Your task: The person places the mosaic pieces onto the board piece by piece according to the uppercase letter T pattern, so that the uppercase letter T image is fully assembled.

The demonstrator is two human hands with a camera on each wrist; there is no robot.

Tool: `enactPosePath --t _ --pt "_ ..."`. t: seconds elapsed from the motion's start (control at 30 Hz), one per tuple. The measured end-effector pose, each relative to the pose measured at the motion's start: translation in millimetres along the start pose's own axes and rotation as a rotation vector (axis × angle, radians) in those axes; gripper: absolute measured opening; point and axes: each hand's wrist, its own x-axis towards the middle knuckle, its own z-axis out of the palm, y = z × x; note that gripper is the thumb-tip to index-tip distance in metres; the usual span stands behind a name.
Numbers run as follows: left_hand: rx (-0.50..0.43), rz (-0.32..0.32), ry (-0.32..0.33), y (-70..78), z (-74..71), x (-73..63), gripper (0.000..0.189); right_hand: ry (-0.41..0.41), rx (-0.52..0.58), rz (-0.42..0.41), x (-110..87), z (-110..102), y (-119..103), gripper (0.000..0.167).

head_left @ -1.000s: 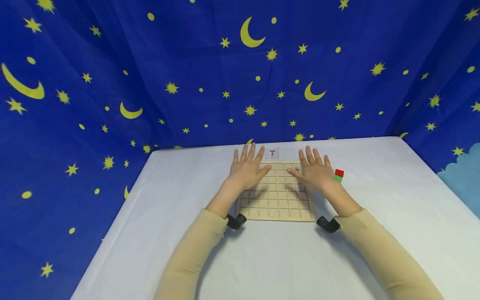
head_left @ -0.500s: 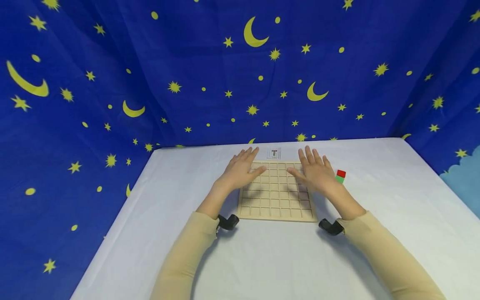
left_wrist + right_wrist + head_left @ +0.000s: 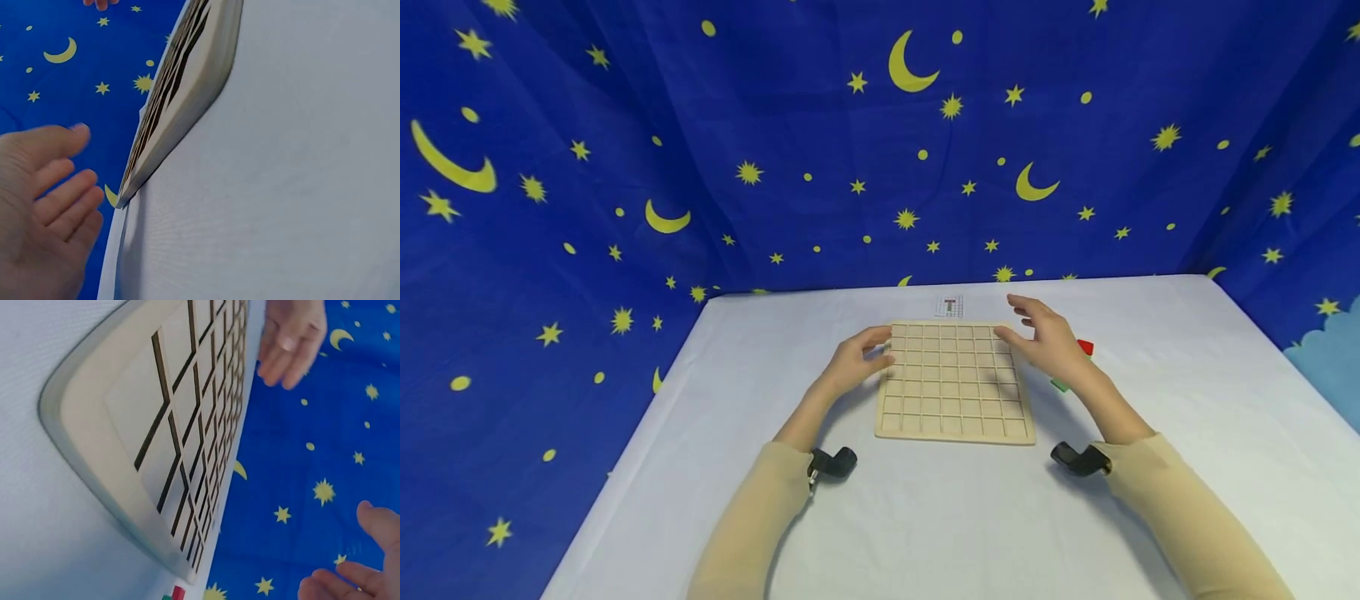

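Note:
A square wooden grid board lies flat on the white table. At its left edge is my left hand, thumb and fingers apart and loosely bent. In the left wrist view that hand stands clear of the board's side, holding nothing. My right hand hovers by the far right corner, thumb spread from the fingers; in the right wrist view the same hand is partly cut off and its palm holds nothing. Just beyond it sit a red block and a green block, partly hidden by the hand.
Behind the board a small printed card with a grid pattern lies on the table. A blue curtain with yellow moons and stars rises at the back and sides. Black wrist cameras sit at both cuffs.
My left hand has moved left and nearer, off the board to its left edge, its fingers bending. The right hand has shifted slightly right and turned, and more of the green shows beside it.

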Motion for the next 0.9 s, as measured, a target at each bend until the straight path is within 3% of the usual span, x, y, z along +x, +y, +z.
enactPosePath --t 0.2,0.57,0.9 --pt "0.053 -0.024 0.004 -7.5 4.4 -5.9 0.053 0.058 0.134 0.033 -3.7 -12 12 0.058" --pt "0.132 -0.009 0.008 -15.2 7.2 -6.6 0.051 0.225 0.262 0.217 -15.4 -39 55 0.062" --pt "0.142 -0.02 0.006 -16.6 7.5 -7.9 0.051 0.286 0.197 0.299 -39.5 -53 101 0.058"
